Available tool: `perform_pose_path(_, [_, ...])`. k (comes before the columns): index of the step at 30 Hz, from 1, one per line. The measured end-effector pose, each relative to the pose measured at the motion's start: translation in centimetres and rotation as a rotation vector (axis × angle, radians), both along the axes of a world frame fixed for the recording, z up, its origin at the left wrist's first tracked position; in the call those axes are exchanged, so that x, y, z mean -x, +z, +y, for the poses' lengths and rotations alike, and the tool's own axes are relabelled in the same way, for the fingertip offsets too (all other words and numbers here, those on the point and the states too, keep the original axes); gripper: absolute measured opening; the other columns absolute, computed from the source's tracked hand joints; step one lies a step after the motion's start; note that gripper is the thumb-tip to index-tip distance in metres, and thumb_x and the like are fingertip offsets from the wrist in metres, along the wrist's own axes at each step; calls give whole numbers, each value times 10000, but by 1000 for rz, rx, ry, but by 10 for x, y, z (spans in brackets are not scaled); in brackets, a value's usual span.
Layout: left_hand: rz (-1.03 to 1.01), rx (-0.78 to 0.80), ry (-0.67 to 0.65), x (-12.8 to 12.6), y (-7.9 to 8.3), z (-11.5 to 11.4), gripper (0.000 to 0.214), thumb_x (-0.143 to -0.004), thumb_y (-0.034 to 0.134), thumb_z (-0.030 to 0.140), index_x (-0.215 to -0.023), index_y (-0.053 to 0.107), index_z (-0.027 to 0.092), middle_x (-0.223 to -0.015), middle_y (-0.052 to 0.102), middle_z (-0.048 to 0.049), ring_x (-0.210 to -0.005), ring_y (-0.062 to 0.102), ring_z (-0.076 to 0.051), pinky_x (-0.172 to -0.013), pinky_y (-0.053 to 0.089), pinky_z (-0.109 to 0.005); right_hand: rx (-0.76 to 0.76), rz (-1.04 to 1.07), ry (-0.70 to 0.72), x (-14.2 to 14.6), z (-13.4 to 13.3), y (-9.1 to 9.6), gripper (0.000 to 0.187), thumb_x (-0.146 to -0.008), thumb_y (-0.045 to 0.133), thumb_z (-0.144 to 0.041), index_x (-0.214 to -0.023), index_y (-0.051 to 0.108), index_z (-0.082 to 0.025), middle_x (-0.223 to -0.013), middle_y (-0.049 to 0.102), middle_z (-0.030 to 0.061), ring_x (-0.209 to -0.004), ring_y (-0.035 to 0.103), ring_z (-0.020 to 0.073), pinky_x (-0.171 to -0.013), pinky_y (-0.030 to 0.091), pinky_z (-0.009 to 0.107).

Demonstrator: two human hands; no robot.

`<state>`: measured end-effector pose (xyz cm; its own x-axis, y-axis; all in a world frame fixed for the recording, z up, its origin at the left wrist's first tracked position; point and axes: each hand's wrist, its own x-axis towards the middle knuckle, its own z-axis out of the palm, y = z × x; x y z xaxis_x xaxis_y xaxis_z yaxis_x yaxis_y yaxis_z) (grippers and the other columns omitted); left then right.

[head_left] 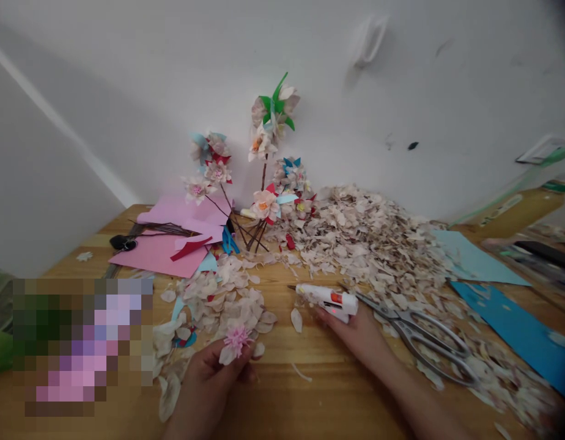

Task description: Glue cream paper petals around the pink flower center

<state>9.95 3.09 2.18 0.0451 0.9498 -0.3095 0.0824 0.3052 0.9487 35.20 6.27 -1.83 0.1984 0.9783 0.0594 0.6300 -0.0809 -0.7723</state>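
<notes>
Pinched in the fingers of my left hand [213, 379] is a small flower with a fringed pink center [237, 340] and a pale petal [227, 355] at its lower left. My right hand [351, 333] is wrapped round a white glue gun [326, 298] with an orange patch, its dark nozzle pointing left over the table. Loose dried petals [222, 299] lie in a heap just beyond my left hand. Grey metal scissors [429, 342] rest right of my right hand, among more petals.
Finished flowers on twig stems [264, 205] lean against the wall. A large petal pile [374, 232] stands behind the glue gun. Pink paper [163, 253] lies at left; light blue paper [484, 260] and a darker blue sheet [512, 330] at right. A bottle [516, 211] stands far right.
</notes>
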Motion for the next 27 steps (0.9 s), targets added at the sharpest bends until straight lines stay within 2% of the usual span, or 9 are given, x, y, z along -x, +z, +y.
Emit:
perform_pose_path(4, [4,16,-12,-2,4,0,371,-590,634,554,-462,592,209,-479,592,2,-535,526,-163,-568,424,-230,24,-46,-48,1,1,-4,365,-682,588,-456,-895,637,-164,-903,713,131,-851,649,320,-748,488,434])
perform_pose_path(8, [12,18,-33,-2,7,1,355,-561,638,541,-449,593,207,-459,579,-1,-516,524,-165,-553,431,-237,13,-55,-31,6,-1,-1,326,-682,597,-437,-903,594,-198,-857,704,81,-798,654,280,-720,494,385])
perform_pose_path(11, [-2,-4,-22,0,6,1,323,-559,637,510,-458,593,206,-462,573,3,-508,518,-161,-539,429,-236,-21,-55,-35,7,-6,5,477,-661,629,-457,-1045,497,-207,-903,677,66,-781,642,256,-710,495,374])
perform_pose_path(13, [-12,-32,-27,1,3,1,290,-571,633,478,-477,593,207,-466,566,9,-501,511,-159,-529,423,-234,-101,-69,-63,4,-11,12,593,-662,638,-477,-1138,417,-203,-1009,639,92,-864,618,264,-756,481,401])
perform_pose_path(15, [-18,-58,-47,3,-1,0,262,-592,621,451,-495,595,209,-476,560,14,-503,513,-162,-526,420,-236,-262,-107,-99,2,-17,23,631,-685,635,-466,-1193,365,-208,-1108,583,109,-987,561,274,-846,436,444])
perform_pose_path(17, [-3,-87,-76,4,-5,0,246,-626,605,420,-498,595,211,-490,559,15,-545,534,-173,-571,428,-241,-435,-127,-111,5,-26,38,586,-717,625,-412,-1201,355,-219,-1126,558,102,-1049,516,267,-924,373,466])
perform_pose_path(19, [27,-110,-114,5,-9,-1,245,-658,593,375,-478,589,209,-492,555,14,-596,544,-180,-635,425,-243,-476,-64,-70,15,-35,54,467,-760,595,-354,-1157,377,-238,-1028,589,73,-986,546,239,-924,371,445])
perform_pose_path(22, [34,-123,-171,6,-15,-3,306,-690,582,319,-408,552,202,-514,550,9,-634,538,-173,-681,403,-235,-212,109,117,42,-43,71,353,-812,525,-289,-1120,356,-261,-801,626,-1,-791,597,186,-822,434,377])
perform_pose_path(27, [-58,-108,-234,7,-20,-6,291,-704,611,323,-443,576,198,-476,473,36,-527,459,-130,-580,375,-209,210,282,416,80,-35,80,512,-688,612,-140,-1127,363,-226,-774,674,-13,-710,600,163,-697,454,309])
